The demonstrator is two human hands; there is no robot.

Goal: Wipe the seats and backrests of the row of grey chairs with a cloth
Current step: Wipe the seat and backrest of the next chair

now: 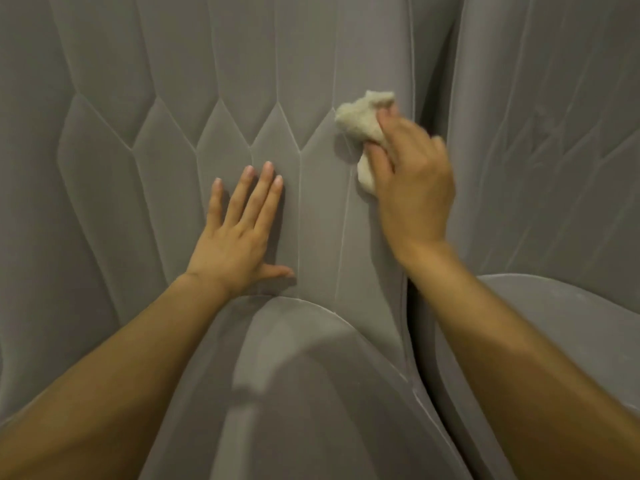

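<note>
Against the quilted grey backrest of the chair in front of me, I have both hands at work. My right hand, at about two o'clock from the middle of the view, has its fingers curled round a bunched cream cloth and presses it onto the fabric close to the backrest's right edge. The wad sticks out at eleven o'clock from the knuckles, so the cloth, not the skin, meets the fabric. Bunching it gives a thick pad that I judge can ride over the stitched seams.

My left hand, at nine o'clock from the right one, lies flat on the lower panels, fingers straight and slightly spread, thumb out toward three o'clock. It holds nothing; I take it as a brace against the push of the wiping.

The seat lies at six o'clock, between my forearms, with pale streaks on its nap. A neighbouring chair stands at three o'clock, just beside this one across a narrow dark gap, and I judge its turn comes later.
</note>
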